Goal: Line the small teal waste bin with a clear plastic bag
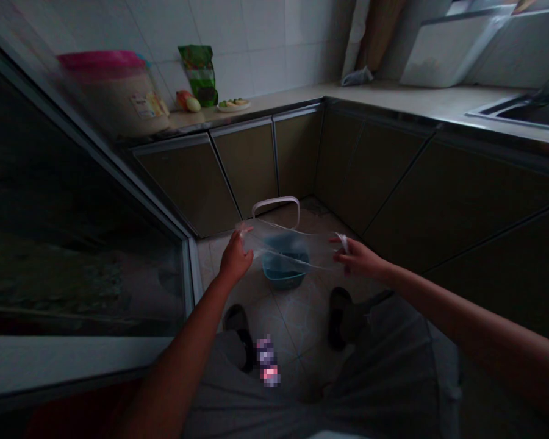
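Note:
A clear plastic bag [318, 249] is stretched sideways between my two hands. My left hand [235, 259] pinches its left end, and my right hand [357, 256] grips the other end, the film bunched at the fingers. Beneath the bag, a blue-green bin [284, 281] stands on the tiled floor between my feet, partly seen through the film. Behind it rises a pale loop [277, 200], like a handle or rim; whether it joins the bin I cannot tell.
Low cabinets [244, 161] form a corner around the bin. On the counter are a pink-lidded tub [114, 91], a green packet [200, 76], a small plate [233, 107] and a white container [448, 55]. A sink [531, 113] lies right; a framed glass door [73, 201] stands left.

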A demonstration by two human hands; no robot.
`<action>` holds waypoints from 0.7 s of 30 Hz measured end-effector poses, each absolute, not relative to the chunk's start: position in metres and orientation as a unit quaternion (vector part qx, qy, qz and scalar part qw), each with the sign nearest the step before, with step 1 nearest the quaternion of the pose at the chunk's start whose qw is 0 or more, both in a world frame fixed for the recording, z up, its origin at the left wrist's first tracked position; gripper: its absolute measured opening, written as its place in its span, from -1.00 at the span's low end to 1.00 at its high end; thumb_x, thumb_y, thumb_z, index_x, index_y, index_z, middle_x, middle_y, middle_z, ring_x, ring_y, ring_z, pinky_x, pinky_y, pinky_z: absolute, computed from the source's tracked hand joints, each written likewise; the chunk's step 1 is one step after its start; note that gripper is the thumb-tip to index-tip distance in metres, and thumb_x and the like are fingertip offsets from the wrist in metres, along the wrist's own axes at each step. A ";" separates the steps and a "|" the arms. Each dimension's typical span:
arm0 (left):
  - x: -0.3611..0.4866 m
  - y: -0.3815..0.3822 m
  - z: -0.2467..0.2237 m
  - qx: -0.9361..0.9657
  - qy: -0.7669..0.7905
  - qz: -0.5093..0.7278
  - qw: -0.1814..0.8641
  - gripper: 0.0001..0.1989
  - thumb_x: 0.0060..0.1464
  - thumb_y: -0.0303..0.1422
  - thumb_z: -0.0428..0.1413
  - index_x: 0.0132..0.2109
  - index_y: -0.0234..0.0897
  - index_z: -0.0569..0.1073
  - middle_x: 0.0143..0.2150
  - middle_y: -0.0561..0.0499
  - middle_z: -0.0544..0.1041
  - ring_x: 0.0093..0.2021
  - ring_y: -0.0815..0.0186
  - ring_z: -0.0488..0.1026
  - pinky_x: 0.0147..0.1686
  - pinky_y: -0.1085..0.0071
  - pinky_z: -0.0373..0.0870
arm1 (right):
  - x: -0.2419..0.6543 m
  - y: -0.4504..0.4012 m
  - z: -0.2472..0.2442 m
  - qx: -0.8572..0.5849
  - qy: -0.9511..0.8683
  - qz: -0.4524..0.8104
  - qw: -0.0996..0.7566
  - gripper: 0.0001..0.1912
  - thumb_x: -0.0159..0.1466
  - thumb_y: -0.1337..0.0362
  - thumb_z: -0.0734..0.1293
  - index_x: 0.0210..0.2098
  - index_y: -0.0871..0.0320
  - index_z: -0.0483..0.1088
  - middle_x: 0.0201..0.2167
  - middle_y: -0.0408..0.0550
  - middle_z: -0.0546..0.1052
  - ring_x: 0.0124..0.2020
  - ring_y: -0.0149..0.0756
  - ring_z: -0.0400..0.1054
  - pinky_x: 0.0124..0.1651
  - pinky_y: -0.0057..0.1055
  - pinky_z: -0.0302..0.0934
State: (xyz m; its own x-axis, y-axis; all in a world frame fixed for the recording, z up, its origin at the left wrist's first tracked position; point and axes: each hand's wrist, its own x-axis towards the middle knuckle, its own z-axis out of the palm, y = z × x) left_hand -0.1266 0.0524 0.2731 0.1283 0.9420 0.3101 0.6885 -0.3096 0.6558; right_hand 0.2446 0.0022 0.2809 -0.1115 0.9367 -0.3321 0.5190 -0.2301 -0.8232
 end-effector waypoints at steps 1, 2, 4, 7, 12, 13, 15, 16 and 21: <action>-0.123 0.053 0.271 0.704 0.558 0.384 0.215 -0.51 0.06 -0.48 0.16 0.17 -0.23 0.48 0.28 -0.14 0.47 -0.09 0.25 0.55 -0.14 0.34 0.49 | 0.247 0.005 0.281 -0.646 -0.543 0.484 0.231 -0.46 0.30 0.26 0.34 0.26 0.19 0.28 -0.19 0.04 0.56 -0.51 -0.35 0.44 -0.54 -0.46 0.27; -0.120 0.054 0.271 0.679 0.551 0.415 0.252 -0.66 0.08 -0.40 0.18 0.03 -0.27 0.54 0.12 -0.12 0.58 -0.17 0.27 0.54 -0.18 0.36 0.48 | 0.250 0.007 0.283 -0.664 -0.518 0.483 0.240 -0.58 0.30 0.26 0.35 0.14 0.20 0.35 -0.21 0.05 0.57 -0.49 -0.33 0.46 -0.55 -0.47 0.26; -0.115 0.054 0.273 0.631 0.524 0.471 0.325 -0.80 0.09 -0.27 0.21 -0.18 -0.29 0.56 -0.20 -0.06 0.64 -0.28 0.30 0.52 -0.25 0.40 0.44 | 0.256 0.010 0.290 -0.698 -0.514 0.421 0.266 -0.73 0.27 0.25 0.38 -0.05 0.18 0.40 -0.24 0.05 0.57 -0.42 -0.29 0.48 -0.49 -0.46 0.29; -0.113 0.051 0.283 0.571 0.489 0.510 0.419 -0.75 0.05 -0.20 0.25 -0.21 -0.29 0.54 -0.43 0.06 0.54 -0.46 0.39 0.41 -0.43 0.49 0.31 | 0.250 0.000 0.308 -0.719 -0.583 0.190 0.329 -0.70 0.20 0.22 0.44 -0.09 0.12 0.43 -0.13 0.10 0.56 -0.21 -0.17 0.47 -0.25 -0.33 0.38; -0.116 0.046 0.298 0.487 0.460 0.516 0.534 -0.71 -0.02 -0.25 0.26 -0.14 -0.27 0.54 -0.54 0.15 0.42 -0.54 0.45 0.30 -0.55 0.55 0.13 | 0.176 -0.029 0.312 -0.569 -0.733 0.119 0.353 -0.81 0.35 0.23 0.28 -0.12 0.09 0.50 -0.13 0.06 0.57 -0.10 -0.14 0.46 -0.03 -0.24 0.33; -0.116 0.046 0.299 0.473 0.457 0.515 0.550 -0.70 -0.03 -0.26 0.26 -0.13 -0.27 0.54 -0.54 0.16 0.40 -0.53 0.45 0.31 -0.54 0.55 0.14 | 0.157 -0.026 0.302 -0.531 -0.765 0.183 0.314 -0.78 0.39 0.22 0.25 -0.11 0.08 0.52 -0.13 0.04 0.59 -0.11 -0.17 0.47 -0.04 -0.27 0.33; -0.115 0.046 0.299 0.452 0.448 0.509 0.580 -0.67 -0.07 -0.28 0.28 -0.11 -0.26 0.53 -0.53 0.18 0.37 -0.53 0.46 0.29 -0.51 0.55 0.18 | 0.120 -0.005 0.271 -0.505 -0.774 0.282 0.257 -0.70 0.45 0.19 0.19 -0.08 0.09 0.55 -0.12 0.02 0.62 -0.08 -0.18 0.49 -0.04 -0.31 0.32; -0.114 0.046 0.298 0.445 0.442 0.506 0.592 -0.66 -0.08 -0.29 0.28 -0.11 -0.26 0.52 -0.52 0.19 0.36 -0.53 0.47 0.27 -0.50 0.55 0.18 | 0.104 0.011 0.252 -0.519 -0.758 0.311 0.242 -0.65 0.48 0.19 0.15 -0.06 0.12 0.56 -0.11 0.02 0.63 -0.07 -0.17 0.49 -0.02 -0.31 0.32; -0.115 0.048 0.297 0.425 0.425 0.489 0.632 -0.63 -0.08 -0.30 0.31 -0.09 -0.26 0.50 -0.52 0.22 0.25 -0.56 0.51 0.14 -0.54 0.55 0.02 | 0.054 0.099 0.159 -0.596 -0.718 0.346 0.099 -0.55 0.46 0.17 0.21 0.22 0.23 0.45 0.18 0.20 0.52 0.16 0.02 0.43 0.16 -0.19 0.27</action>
State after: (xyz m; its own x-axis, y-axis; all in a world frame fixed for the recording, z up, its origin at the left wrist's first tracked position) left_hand -0.1148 0.0484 0.2966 0.1605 0.9793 -0.1231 -0.2566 0.1618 0.9529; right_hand 0.0536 0.0991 0.1592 -0.2711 0.9239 -0.2699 0.7869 0.0513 -0.6149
